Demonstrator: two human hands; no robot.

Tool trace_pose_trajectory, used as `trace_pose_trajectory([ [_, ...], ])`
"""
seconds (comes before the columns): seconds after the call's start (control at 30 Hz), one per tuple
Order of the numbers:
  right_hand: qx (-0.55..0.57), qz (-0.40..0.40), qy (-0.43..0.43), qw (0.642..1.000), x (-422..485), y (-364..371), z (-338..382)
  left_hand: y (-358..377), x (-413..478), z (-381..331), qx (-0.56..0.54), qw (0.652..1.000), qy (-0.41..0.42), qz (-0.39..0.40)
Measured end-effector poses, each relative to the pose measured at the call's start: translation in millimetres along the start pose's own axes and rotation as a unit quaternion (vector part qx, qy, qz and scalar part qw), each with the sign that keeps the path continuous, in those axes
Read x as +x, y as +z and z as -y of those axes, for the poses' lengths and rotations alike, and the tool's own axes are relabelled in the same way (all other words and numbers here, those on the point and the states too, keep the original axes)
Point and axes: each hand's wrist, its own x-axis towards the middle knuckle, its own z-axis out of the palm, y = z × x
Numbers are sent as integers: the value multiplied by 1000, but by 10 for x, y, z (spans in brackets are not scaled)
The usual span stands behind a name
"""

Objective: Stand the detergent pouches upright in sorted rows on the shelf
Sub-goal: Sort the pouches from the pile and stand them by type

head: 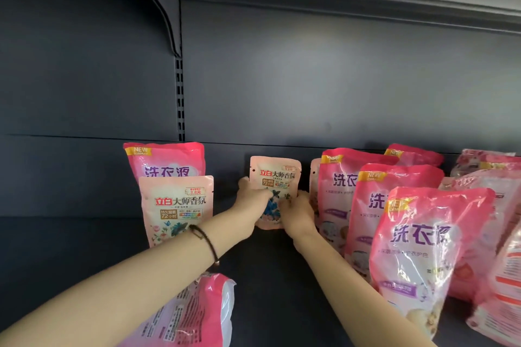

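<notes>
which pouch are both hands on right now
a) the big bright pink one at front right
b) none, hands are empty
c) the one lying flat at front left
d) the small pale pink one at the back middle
d: the left hand and the right hand both grip the lower part of the small pale pink pouch, which is upright near the back of the shelf.

Left hand (252, 197), right hand (296, 213): outstretched, gripping.
</notes>
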Motion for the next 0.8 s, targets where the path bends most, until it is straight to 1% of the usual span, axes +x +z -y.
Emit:
trace_pose_trajectory([
  [0.07,30,19,-35,999,-137,-46,-31,-88,-218,-10,47,996,37,69],
  [0.13,38,50,-92,994,-282,-130,-20,-229,-419,-56,125,981,76,129],
  [0.17,26,79,-115,990,-360,-182,28,-321,-492,-82,161,972,91,145],
  [0.23,-60,139,-157,976,-486,-312,163,-520,-656,-138,220,955,126,154],
  [0.27,-122,162,-189,961,-525,-377,224,-624,-747,-163,258,943,153,147],
  [0.33,-225,204,-261,916,-621,-496,352,-827,-908,-206,342,907,212,123],
  [0.4,-311,255,-331,854,-749,-567,487,-1029,-1072,-252,418,868,247,101],
  [0.43,-348,284,-355,820,-813,-577,557,-1130,-1141,-275,458,848,249,96],
  [0.47,-377,308,-366,793,-871,-575,626,-1224,-1191,-294,498,827,242,95],
  [0.5,-399,329,-365,774,-949,-546,696,-1327,-1241,-296,534,807,231,96],
  [0.6,-450,355,-346,743,-1153,-355,846,-1616,-1377,-217,629,749,182,105],
  [0.67,-469,367,-344,726,-1291,-183,922,-1815,-1415,-70,692,702,131,106],
  [0.7,-478,375,-340,718,-1372,-90,962,-1926,-1415,12,715,684,100,103],
  [0.73,-489,381,-337,709,-1462,7,996,-2042,-1413,91,726,677,70,99],
  [0.77,-497,384,-338,701,-1554,105,1019,-2153,-1403,165,726,680,38,95],
  [0.8,-501,384,-345,695,-1635,195,1025,-2249,-1382,235,715,693,10,91],
])
